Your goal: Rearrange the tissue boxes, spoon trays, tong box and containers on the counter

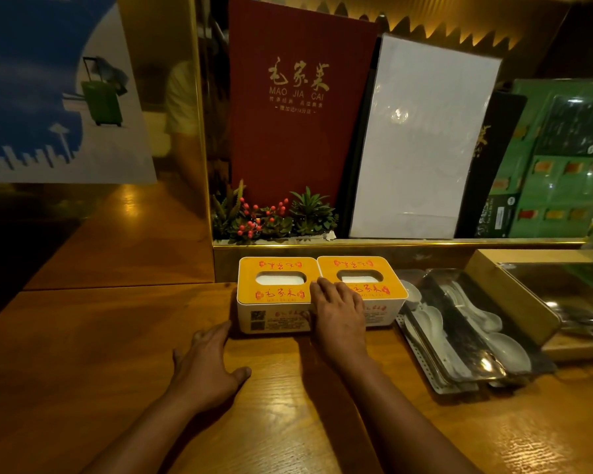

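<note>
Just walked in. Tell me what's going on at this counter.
A person is tidying a wooden counter. Two yellow-topped tissue boxes sit side by side against the back ledge. The right hand rests over the seam between them, fingers on the right tissue box. The left hand lies flat on the counter, fingertips near the left tissue box. To the right, trays of white spoons sit untouched beside a wooden box.

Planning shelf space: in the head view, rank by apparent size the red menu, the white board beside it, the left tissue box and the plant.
Red menu and white board look alike; unranked.
Left tissue box.
Plant, roughly similar, but farther away, so unsure.
</note>
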The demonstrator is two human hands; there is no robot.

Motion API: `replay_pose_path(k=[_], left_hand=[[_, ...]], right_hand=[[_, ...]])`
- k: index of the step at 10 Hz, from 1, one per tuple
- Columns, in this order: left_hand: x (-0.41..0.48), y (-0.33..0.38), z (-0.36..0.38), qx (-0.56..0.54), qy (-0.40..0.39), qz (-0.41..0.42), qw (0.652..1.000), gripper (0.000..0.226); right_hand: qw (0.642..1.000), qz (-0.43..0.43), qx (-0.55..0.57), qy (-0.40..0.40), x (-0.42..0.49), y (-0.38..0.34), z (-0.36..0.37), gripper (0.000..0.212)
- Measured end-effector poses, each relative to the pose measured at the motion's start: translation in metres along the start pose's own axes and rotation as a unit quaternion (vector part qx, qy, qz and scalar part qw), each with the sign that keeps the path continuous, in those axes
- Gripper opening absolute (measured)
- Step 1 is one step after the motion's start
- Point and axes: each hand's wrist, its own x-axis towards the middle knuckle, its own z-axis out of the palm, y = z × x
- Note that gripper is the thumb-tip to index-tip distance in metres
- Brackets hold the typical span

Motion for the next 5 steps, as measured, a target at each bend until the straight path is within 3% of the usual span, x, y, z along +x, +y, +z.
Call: replay_pose_path(k=[5], left_hand=[[0.0004,0.007,-0.0036,0.032,-0.024,-0.01,0.999,0.099]], right_hand=[[1.0,-0.005,0.02,-0.021,-0.0024,-0.0022,-0.0074,0.072]])
